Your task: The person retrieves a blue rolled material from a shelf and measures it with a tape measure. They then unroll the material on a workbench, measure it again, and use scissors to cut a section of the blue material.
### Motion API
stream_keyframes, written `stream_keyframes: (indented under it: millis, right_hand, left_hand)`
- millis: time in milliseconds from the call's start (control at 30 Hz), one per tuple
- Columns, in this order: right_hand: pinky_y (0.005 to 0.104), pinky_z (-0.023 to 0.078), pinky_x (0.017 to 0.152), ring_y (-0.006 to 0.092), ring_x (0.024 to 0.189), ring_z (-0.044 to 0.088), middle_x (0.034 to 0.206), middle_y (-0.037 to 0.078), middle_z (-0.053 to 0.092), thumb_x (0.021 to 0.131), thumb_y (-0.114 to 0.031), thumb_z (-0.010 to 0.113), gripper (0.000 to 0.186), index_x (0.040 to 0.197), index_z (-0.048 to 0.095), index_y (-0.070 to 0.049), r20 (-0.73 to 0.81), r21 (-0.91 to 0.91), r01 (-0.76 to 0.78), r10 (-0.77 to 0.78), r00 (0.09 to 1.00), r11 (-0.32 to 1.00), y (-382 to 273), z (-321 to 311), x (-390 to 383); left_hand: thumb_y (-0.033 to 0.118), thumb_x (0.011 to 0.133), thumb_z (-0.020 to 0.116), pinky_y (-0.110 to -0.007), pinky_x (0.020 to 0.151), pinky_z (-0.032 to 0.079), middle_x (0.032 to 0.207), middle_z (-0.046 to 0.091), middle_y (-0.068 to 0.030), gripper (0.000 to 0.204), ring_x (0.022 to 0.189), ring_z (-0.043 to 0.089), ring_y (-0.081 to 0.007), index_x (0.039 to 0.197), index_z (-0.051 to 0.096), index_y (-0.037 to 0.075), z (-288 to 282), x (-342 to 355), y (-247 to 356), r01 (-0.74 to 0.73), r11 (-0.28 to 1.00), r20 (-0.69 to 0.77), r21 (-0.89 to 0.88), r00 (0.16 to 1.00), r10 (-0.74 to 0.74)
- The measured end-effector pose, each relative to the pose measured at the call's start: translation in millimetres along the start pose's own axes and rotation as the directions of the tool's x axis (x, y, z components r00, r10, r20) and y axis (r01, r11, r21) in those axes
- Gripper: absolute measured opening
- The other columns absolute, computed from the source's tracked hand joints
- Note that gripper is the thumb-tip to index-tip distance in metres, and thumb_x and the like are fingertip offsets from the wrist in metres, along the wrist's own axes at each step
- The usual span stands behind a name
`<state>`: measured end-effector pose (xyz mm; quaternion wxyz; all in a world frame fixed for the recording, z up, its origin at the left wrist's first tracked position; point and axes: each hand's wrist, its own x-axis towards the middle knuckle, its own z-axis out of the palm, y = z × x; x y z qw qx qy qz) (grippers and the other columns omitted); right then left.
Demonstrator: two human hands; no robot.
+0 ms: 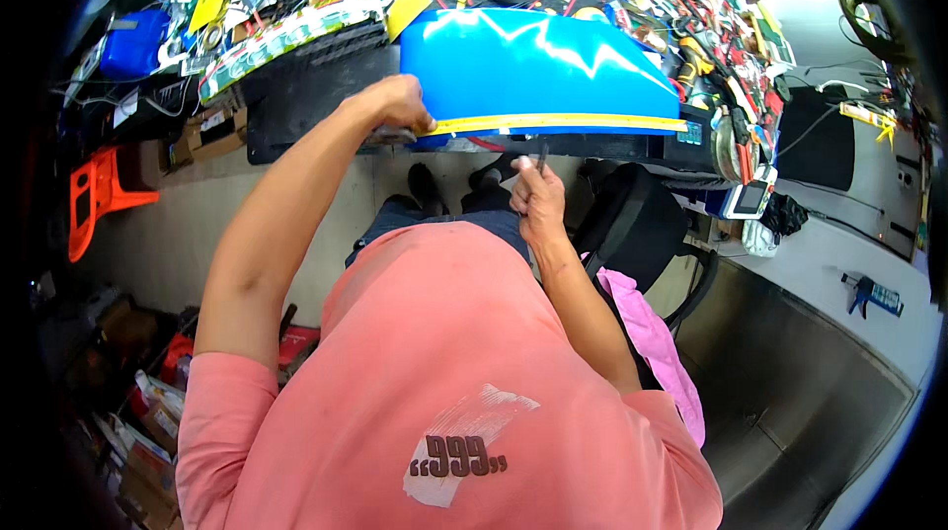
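A glossy blue sheet (513, 61) lies across the bench in front of me. Along its near edge runs a straight yellow tape measure blade (563, 122). My left hand (400, 105) is closed at the blade's left end, with a greyish object (391, 136) partly showing beneath it; the fingers' inner side is hidden. Lower and to the right, just off the bench edge, my right hand (538, 196) is closed around a slim dark pen-like tool (543, 157), its tip pointing up toward the sheet's edge.
Tools and small parts (691, 46) crowd the bench's right side. A blue container (135, 44) and yellow pieces stand at the left. Close to my right are a black chair (632, 224) and a pink cloth (647, 332). An orange plastic frame (99, 194) stands on the left.
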<state>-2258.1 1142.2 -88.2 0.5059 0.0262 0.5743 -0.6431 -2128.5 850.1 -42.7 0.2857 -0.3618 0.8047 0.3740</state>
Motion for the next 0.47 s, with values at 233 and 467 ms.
stream_keyframes:
  millis: [233,467]
  right_hand:
    - [0.0314,0.029,0.051,0.0121,0.047,0.034,0.056,-0.003,0.039,0.106,-0.066,0.05,0.063,0.106,0.075,-0.009,-0.29,0.393,0.291,-0.182,0.939,0.872,-59.8,-52.7,-27.2]
    - [0.0315,0.031,0.049,0.0141,0.043,0.037,0.052,-0.003,0.044,0.107,-0.072,0.038,0.075,0.107,0.078,-0.008,-0.345,0.492,0.438,-0.293,0.892,0.752,-99.9,-106.5,-53.4]
  left_hand:
    - [0.029,0.082,0.078,-0.044,0.08,0.057,0.097,0.077,-0.0205,0.034,0.09,0.073,-0.0324,0.101,0.079,0.001,19.1,-14.0,61.6,-0.226,0.974,-0.025,-0.033,0.974,0.225]
    - [0.021,0.082,0.068,-0.042,0.105,0.052,0.117,0.075,-0.0261,0.031,0.116,0.07,-0.0371,0.107,0.082,0.007,42.0,-16.0,136.7,-0.47,0.879,0.049,-0.076,0.879,0.475]
